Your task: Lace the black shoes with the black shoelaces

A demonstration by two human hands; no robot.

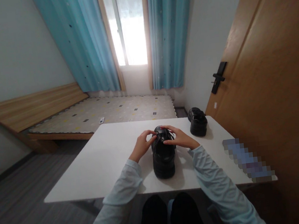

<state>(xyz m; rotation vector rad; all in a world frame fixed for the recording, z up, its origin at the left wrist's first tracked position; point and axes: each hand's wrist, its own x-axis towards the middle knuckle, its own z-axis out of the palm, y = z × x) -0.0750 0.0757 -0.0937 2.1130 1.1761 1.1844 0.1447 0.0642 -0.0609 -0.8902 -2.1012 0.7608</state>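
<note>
A black lace-up shoe (pixel 163 163) rests on the white table near its front edge, heel toward me and toe pointing away. My left hand (pixel 144 143) is at the left side of its laces, thumb and fingers closed at the lacing. From the right, my right hand (pixel 179 138) reaches over the same laces, with thumb and forefinger apart on the shoe's upper. Dark laces show beside the right fingers; whether the left fingertips pinch a lace is too small to tell. A second black shoe (pixel 198 124) stands at the table's back right.
The white table (pixel 91 170) spans the front. A blurred bluish item (pixel 246 160) lies along its right edge. Behind are a bed (pixel 111 113) with a small white object (pixel 102 120) on it, and blue curtains. A wooden door (pixel 275 93) stands at the right.
</note>
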